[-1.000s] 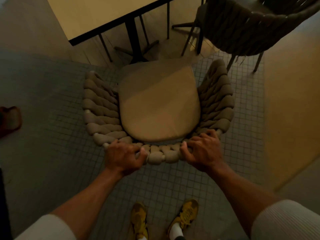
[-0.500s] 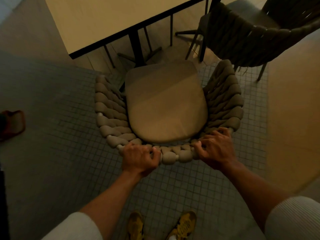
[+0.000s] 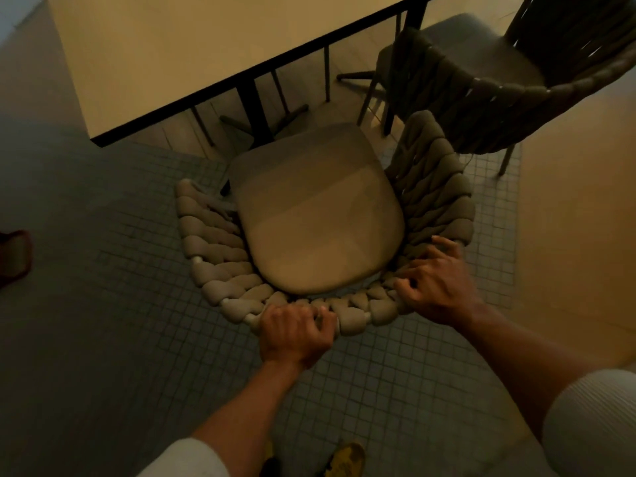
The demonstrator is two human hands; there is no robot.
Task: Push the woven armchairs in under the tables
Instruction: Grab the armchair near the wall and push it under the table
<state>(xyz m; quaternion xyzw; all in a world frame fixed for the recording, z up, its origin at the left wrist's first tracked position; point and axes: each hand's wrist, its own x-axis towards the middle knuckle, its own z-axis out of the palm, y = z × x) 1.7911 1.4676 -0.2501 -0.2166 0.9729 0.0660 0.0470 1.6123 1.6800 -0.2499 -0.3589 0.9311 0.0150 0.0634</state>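
A woven armchair [image 3: 213,235] with thick beige braided sides and a tan seat cushion [image 3: 320,222] stands below me on the tiled floor. It faces a pale table [image 3: 192,53] with a dark edge and a black pedestal leg. The cushion's front edge sits just at the table's edge. My left hand [image 3: 296,333] is shut on the chair's back rim. My right hand [image 3: 437,284] rests on the rim's right rear corner, fingers partly spread over the braid.
A second, darker woven armchair [image 3: 481,94] stands at the upper right, close to the first chair's right arm. The table's black leg [image 3: 254,108] and foot bars lie ahead of the seat. A brown object [image 3: 13,256] sits at the left edge. My yellow shoes [image 3: 344,459] are below.
The chair has moved forward toward the table and turned slightly to the right. Both hands went with it, and my right hand's fingers have loosened on the rim.
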